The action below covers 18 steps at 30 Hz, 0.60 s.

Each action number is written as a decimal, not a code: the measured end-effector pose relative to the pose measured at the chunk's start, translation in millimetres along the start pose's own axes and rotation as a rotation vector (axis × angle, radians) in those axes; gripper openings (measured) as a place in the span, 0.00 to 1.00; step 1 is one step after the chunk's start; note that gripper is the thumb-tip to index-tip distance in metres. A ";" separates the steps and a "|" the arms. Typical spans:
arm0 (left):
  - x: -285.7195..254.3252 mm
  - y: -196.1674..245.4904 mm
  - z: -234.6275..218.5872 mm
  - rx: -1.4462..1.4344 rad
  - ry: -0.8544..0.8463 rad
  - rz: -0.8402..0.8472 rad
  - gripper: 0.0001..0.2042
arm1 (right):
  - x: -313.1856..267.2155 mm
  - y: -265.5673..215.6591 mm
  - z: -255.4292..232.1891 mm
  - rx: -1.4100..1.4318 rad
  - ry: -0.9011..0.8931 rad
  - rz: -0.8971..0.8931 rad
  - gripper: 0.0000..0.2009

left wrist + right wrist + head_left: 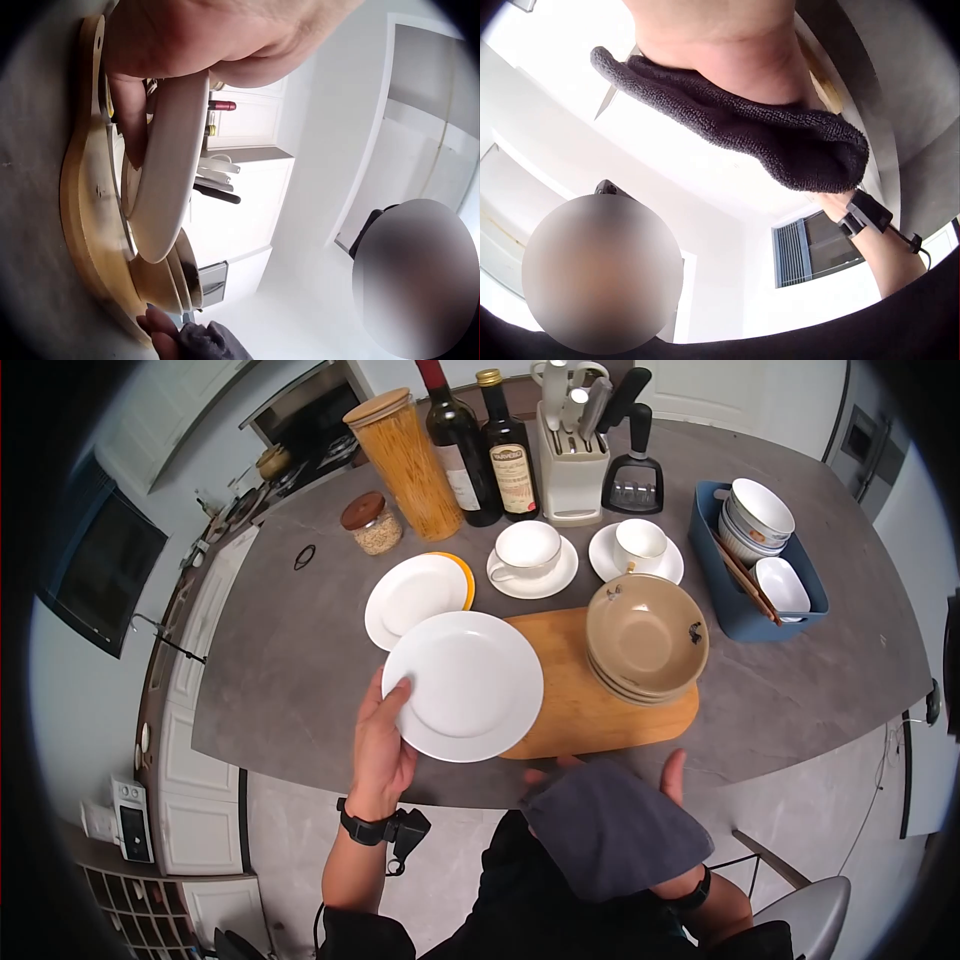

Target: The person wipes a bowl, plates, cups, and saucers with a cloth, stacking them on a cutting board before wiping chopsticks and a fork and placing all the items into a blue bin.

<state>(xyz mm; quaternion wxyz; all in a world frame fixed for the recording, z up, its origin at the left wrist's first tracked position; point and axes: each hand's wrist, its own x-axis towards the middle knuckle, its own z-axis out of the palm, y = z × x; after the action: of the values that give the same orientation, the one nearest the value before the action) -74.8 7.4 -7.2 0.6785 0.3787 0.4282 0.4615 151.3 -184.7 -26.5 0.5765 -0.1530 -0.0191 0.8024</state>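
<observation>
My left hand (pixel 383 745) grips the left rim of a white plate (pixel 465 685), its thumb lying on the upper face. The left wrist view catches this plate (pixel 176 165) nearly edge-on above the wooden board (pixel 560 730). A dark grey cloth (pixel 620 830) lies draped over my right hand (pixel 680 875) by the counter's front edge. The thumb and some fingertips stick out straight past the cloth, while the palm is hidden under it. On the board's right half stands a stack of tan bowls (pixel 648 635).
Behind the held plate are another white plate (pixel 415 600) over a yellow-rimmed one, and two white cups (pixel 527 550) on saucers. A blue bin (pixel 755 622) with bowls and chopsticks stands right. Dark bottles (pixel 465 460), a pasta jar (pixel 410 465) and a knife block (pixel 573 470) line the back.
</observation>
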 end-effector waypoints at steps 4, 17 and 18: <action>5.5 -6.6 9.9 0.054 -0.054 -0.026 0.23 | -24.4 -3.2 -0.6 -0.045 0.028 -0.039 0.64; 25.7 -23.3 22.9 0.362 -0.192 0.151 0.26 | -62.2 -16.4 -20.6 -0.194 0.063 -0.040 0.42; 27.9 -25.2 22.3 0.582 -0.192 0.292 0.26 | -63.7 -16.5 -22.0 -0.179 0.079 -0.059 0.40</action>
<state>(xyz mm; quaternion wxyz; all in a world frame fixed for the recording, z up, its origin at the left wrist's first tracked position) -40.7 24.1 -28.8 0.5058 0.6556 0.4172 0.3745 190.7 -241.7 -29.7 0.5841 -0.2350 -0.0724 0.7735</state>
